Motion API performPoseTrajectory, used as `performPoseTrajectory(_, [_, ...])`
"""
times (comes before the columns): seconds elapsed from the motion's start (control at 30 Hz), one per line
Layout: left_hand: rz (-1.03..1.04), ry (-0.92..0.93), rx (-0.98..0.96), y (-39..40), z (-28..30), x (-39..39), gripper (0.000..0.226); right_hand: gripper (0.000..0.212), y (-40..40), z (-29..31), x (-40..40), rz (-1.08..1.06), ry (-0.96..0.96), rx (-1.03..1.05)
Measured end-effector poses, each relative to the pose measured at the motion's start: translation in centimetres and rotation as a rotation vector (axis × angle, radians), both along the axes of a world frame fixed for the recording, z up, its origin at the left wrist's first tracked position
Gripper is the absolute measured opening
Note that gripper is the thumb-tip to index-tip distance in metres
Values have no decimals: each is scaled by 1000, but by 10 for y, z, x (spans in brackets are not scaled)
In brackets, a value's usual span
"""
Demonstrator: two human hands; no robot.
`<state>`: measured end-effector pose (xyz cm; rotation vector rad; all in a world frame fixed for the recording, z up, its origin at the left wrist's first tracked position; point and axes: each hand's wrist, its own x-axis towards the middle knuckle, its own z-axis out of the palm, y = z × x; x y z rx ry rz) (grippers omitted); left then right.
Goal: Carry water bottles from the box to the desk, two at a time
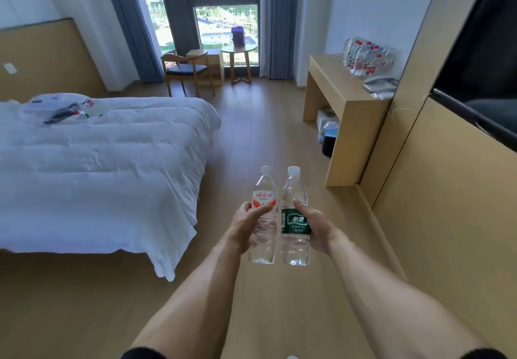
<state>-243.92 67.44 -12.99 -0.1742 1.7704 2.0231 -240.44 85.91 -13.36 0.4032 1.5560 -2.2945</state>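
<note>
My left hand (246, 225) grips a clear water bottle with a red and white label (264, 190), held upright in front of me. My right hand (314, 225) grips a second upright bottle with a dark green label (295, 221), side by side with the first and almost touching it. The wooden desk (333, 81) stands ahead on the right against the wall. Several bottles with red labels (363, 59) are grouped at its far end. No box is in view.
A bed with a white duvet (106, 162) fills the left side. A telephone (382, 84) sits on the desk's near end, and a bin (328, 140) stands under it. A chair (186, 71) and round table (239, 50) stand by the window. Wooden floor runs between bed and desk.
</note>
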Motion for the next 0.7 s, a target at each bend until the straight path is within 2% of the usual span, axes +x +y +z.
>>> performPoseTrajectory(0.27, [102,-15,49,27,12,-131,52,71,38,16,-149,56,9,-13])
performPoseTrajectory(0.5, [88,-38,77,44,-4,-245,52,63,61,6,-257,34,3,-22])
performPoseTrajectory(0.7, [25,-23,96,63,-16,-386,55,57,76,-3,-379,-37,9,-6])
